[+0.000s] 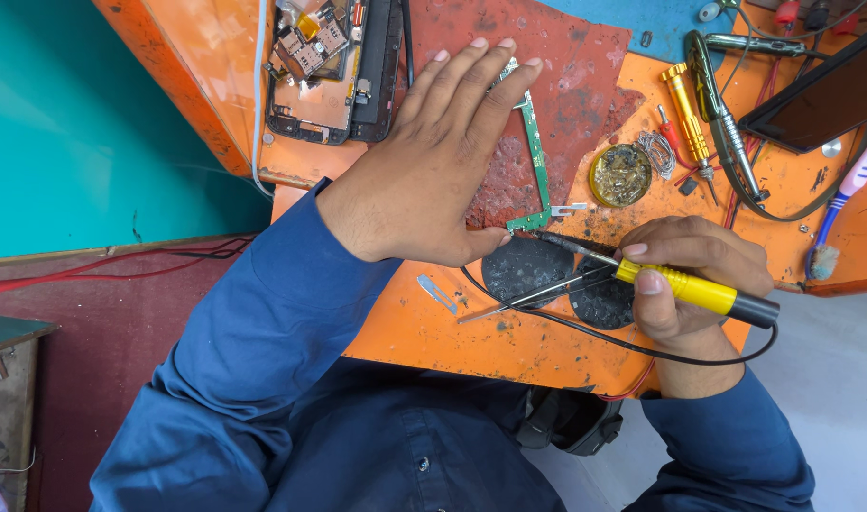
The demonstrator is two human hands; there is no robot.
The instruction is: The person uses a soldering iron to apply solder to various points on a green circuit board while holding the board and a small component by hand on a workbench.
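Clearly, the left hand [433, 156] lies flat and wide open, fingers straight and close together, palm down on a narrow green circuit board [536, 161] that rests on a worn dark-red mat [566, 76] atop the scuffed orange workbench [433, 332]. Its thumb presses beside the board's lower end, and the palm hides most of the board's left side, so only the right edge and a small metal bracket at the bottom show. The right hand [690, 284] is curled tight around a yellow-handled soldering iron with a black end [699, 292], gripped like a pen; its dark tip reaches the lower end of the board, just by the left thumb. Whether the tip touches the board is hard to tell. A black cord [585, 330] loops from the iron across the bench toward the hand. Thin metal tweezers [528, 301] lie under the iron, over two round black pads [526, 268]. Near the right hand sit a round tin of brass-coloured wool [619, 175] and a gold screwdriver [688, 114]. An opened phone body [324, 66] at the top edge is cut off.
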